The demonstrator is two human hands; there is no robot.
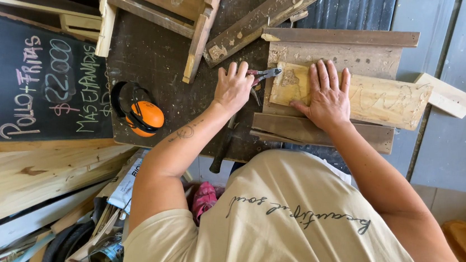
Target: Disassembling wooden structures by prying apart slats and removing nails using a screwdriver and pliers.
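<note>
Left hand (232,87) gripping pliers (265,75), board (359,97) edge

Person at workbench, both hands on the work.
Left hand (233,87) grips pliers (265,75) against a pale wooden board (382,99); right hand (327,99) lies flat on it. Orange ear defenders (143,115) lie nearby.

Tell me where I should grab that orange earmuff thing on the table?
Probably by the black headband, coming from above. The ear defenders lie flat on the dark workbench, clear of the left hand and its pliers. The band arches open like a handle; the rounded orange cup looks harder to grip.
</note>
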